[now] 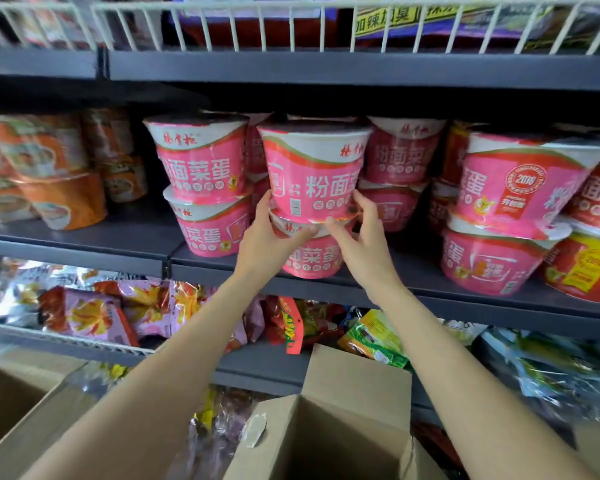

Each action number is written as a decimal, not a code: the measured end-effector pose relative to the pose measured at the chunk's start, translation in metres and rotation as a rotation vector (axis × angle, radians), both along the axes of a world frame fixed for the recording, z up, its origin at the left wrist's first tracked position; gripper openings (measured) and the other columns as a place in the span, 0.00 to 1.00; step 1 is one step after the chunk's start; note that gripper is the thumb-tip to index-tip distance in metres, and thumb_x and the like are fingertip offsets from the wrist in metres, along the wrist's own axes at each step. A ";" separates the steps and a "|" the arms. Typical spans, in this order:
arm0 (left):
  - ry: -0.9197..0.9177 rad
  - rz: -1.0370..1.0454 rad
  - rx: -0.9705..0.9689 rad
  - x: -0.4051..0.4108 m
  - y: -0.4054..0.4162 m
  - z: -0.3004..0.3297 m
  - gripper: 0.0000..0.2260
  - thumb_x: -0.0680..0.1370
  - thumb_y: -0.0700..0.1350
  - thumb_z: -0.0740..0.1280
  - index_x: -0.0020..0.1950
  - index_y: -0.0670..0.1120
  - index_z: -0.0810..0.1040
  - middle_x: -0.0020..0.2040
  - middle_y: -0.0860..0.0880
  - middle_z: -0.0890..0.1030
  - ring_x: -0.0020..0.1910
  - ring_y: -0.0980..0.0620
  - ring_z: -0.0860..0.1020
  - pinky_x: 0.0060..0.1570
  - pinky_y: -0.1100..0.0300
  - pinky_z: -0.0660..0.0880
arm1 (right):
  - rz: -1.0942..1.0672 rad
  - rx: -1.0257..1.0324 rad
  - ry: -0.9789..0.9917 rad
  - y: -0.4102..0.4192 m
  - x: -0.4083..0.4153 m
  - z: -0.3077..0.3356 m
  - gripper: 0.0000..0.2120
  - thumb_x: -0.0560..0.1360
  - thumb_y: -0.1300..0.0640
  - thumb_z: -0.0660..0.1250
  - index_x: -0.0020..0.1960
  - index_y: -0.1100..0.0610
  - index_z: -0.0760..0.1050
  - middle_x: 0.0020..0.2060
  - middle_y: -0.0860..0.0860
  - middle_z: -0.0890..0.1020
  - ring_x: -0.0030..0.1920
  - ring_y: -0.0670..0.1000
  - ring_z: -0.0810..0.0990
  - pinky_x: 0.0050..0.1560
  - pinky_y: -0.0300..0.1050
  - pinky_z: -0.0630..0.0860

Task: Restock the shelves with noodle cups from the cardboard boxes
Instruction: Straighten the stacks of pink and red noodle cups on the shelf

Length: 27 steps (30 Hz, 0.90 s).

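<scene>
Both hands are up on the middle shelf (pixel 201 263), working the same pink noodle cup (pixel 314 171). The left hand (pixel 271 233) cups it from the lower left, fingers curled around the bottom edge and thumb up the side. The right hand (pixel 359 237) pinches the bottom rim on the right, thumb underneath and fingers spread up the wall. That cup sits on top of another pink cup (pixel 312 254), so it's the upper one of a two-high stack near the shelf's front lip. More pink stacks stand on either side: one pair to the left (pixel 205 188) and a bigger pair off to the right (pixel 506 216). Orange cups (pixel 49 174) fill the far left of the same shelf. Down below, an open cardboard box (pixel 329 434) sits between the forearms, and the edge of another box (pixel 18 403) shows at lower left. The shelf under the cups holds bagged snacks (pixel 94 313).
</scene>
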State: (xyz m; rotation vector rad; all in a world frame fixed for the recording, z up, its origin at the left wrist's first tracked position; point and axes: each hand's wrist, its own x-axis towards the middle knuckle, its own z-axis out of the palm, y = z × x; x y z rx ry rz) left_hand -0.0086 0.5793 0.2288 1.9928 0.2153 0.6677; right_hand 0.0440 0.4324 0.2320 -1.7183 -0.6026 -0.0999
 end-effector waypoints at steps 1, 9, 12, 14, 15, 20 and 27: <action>0.005 -0.004 0.017 0.001 0.007 0.003 0.40 0.72 0.56 0.72 0.77 0.51 0.55 0.64 0.58 0.72 0.59 0.59 0.72 0.56 0.61 0.70 | 0.003 -0.003 -0.004 0.006 0.001 0.001 0.30 0.76 0.48 0.66 0.74 0.46 0.56 0.68 0.52 0.65 0.67 0.46 0.66 0.68 0.51 0.67; 0.016 0.078 0.160 0.020 0.033 -0.001 0.35 0.74 0.57 0.69 0.77 0.49 0.57 0.64 0.54 0.77 0.60 0.52 0.76 0.57 0.57 0.74 | -0.013 -0.068 -0.051 0.033 0.012 0.003 0.30 0.77 0.56 0.66 0.74 0.51 0.54 0.68 0.54 0.62 0.46 0.24 0.65 0.38 0.18 0.64; -0.015 0.127 0.170 0.020 0.029 -0.004 0.34 0.74 0.58 0.69 0.75 0.49 0.61 0.61 0.54 0.78 0.59 0.52 0.77 0.57 0.56 0.75 | -0.010 -0.094 -0.061 0.032 0.013 0.002 0.31 0.77 0.56 0.67 0.74 0.50 0.54 0.67 0.54 0.63 0.42 0.17 0.60 0.36 0.15 0.62; -0.030 0.169 0.171 0.017 0.026 -0.002 0.34 0.73 0.56 0.70 0.75 0.48 0.62 0.64 0.51 0.76 0.62 0.51 0.75 0.60 0.52 0.74 | -0.007 -0.123 -0.060 0.026 0.011 0.006 0.32 0.77 0.54 0.67 0.74 0.49 0.53 0.68 0.52 0.62 0.44 0.24 0.64 0.38 0.15 0.62; -0.046 0.201 0.172 0.014 0.023 0.000 0.34 0.73 0.54 0.71 0.75 0.48 0.62 0.66 0.49 0.73 0.63 0.50 0.74 0.61 0.51 0.73 | -0.029 -0.130 -0.084 0.023 0.011 0.008 0.31 0.77 0.55 0.66 0.74 0.50 0.54 0.69 0.51 0.62 0.46 0.28 0.65 0.43 0.16 0.61; -0.250 0.147 -0.052 0.003 0.009 0.027 0.28 0.74 0.47 0.68 0.73 0.50 0.64 0.67 0.51 0.70 0.62 0.57 0.71 0.63 0.53 0.72 | -0.023 -0.026 -0.109 0.015 0.018 0.039 0.31 0.77 0.63 0.62 0.76 0.53 0.53 0.72 0.49 0.64 0.67 0.44 0.65 0.62 0.36 0.62; -0.086 -0.076 -0.177 0.012 0.018 0.047 0.29 0.75 0.53 0.68 0.74 0.50 0.63 0.65 0.53 0.76 0.61 0.55 0.76 0.64 0.51 0.72 | 0.090 -0.029 -0.039 0.027 0.001 0.033 0.36 0.75 0.60 0.65 0.77 0.50 0.50 0.71 0.51 0.62 0.68 0.46 0.64 0.66 0.46 0.66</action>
